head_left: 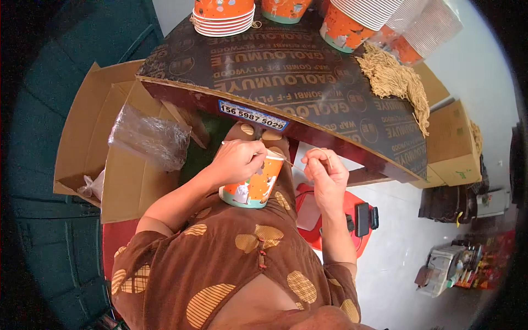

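Two hands work over the person's lap, just below the near edge of the dark plywood table [308, 82]. The left hand [237, 160] is clamped over the rim of an orange paper cup [253, 187], which rests tilted on the lap against the brown patterned dress [231, 258]. The right hand [325, 176] sits just beside the cup, its fingertips pinched together on a thin tan string [290, 161] that runs from the cup's rim across to that hand.

On the table's far edge stand more orange cups: a nested stack [224, 16] at the left, a single one [283, 10] next to it, and a tilted sleeve of cups [357, 19] at the right, with a plastic-wrapped sleeve [426, 30] beyond. A loose bundle of tan strings [399, 82] lies on the right part of the table, well apart from the hands.

To the person's left an open cardboard box [118, 137] holds crumpled clear plastic wrap [148, 137]. To the right another cardboard box [454, 143] stands near the table's corner. Under the right forearm a red stool [316, 220] carries a black phone [363, 219]. The table's edge overhangs the knees, close above both hands.
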`<state>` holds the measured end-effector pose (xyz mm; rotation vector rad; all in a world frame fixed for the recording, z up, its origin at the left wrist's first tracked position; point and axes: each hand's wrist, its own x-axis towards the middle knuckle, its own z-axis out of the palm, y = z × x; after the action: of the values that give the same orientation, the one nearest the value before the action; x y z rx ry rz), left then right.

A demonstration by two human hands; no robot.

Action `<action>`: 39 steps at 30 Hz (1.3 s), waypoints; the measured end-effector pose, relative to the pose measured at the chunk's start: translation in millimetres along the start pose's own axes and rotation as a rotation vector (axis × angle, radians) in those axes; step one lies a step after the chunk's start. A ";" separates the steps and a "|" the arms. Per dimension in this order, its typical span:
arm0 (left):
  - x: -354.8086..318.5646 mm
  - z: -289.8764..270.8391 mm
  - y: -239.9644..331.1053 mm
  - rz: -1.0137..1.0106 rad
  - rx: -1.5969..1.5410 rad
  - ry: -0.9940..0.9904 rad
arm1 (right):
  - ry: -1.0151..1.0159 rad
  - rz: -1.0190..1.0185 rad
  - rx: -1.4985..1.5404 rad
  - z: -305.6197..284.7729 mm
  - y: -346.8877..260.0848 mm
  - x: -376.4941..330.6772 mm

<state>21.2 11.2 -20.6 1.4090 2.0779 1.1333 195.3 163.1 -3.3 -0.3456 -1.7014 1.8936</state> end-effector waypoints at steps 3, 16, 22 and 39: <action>-4.1 2.3 -3.4 0.025 -0.012 0.041 | 0.007 -0.032 -0.067 7.2 7.1 -1.2; -11.4 -1.9 -9.3 0.013 0.039 0.068 | -0.069 0.110 -0.223 25.0 2.6 -17.8; -14.1 -1.1 -3.2 0.021 -0.069 0.163 | -0.103 0.035 -0.291 23.5 11.4 -20.0; -11.9 -7.0 -12.2 0.263 -0.134 0.031 | -0.112 0.030 0.230 38.5 26.7 -6.0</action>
<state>14.2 -4.4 -27.6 1.6417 1.8358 1.3759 173.0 127.1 -24.1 -0.1791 -1.5332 2.1399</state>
